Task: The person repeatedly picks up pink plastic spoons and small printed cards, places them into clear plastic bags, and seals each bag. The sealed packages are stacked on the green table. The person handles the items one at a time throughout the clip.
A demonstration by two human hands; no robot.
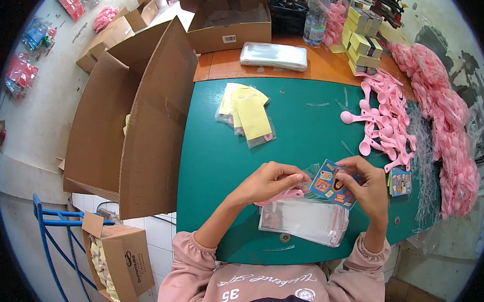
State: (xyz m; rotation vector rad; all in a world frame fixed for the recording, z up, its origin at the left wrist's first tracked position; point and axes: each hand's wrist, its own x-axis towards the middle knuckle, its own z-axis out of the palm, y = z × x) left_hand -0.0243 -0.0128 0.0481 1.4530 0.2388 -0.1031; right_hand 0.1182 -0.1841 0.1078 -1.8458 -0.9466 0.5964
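Observation:
My left hand (276,182) is closed on a clear plastic bag, and a pink measuring spoon (287,195) shows just under its fingers. Between the thumb and fingers of my right hand (366,183) is a blue printed card (329,183), whose left edge meets the bag's mouth. Below both hands lies a stack of clear plastic bags (298,221) near the table's front edge. To the right of my right hand rests a small pile of similar printed cards (400,182). Packed bags with yellow cards (251,116) lie farther off on the green table.
Loose pink spoons (383,122) are heaped at the right, beside bundled pink spoons in plastic (452,149). Behind stand a bottle (315,22), stacked card bundles (363,43) and a bag stack (273,56). A large open carton (157,109) borders the left; a blue trolley (46,234) stands lower left.

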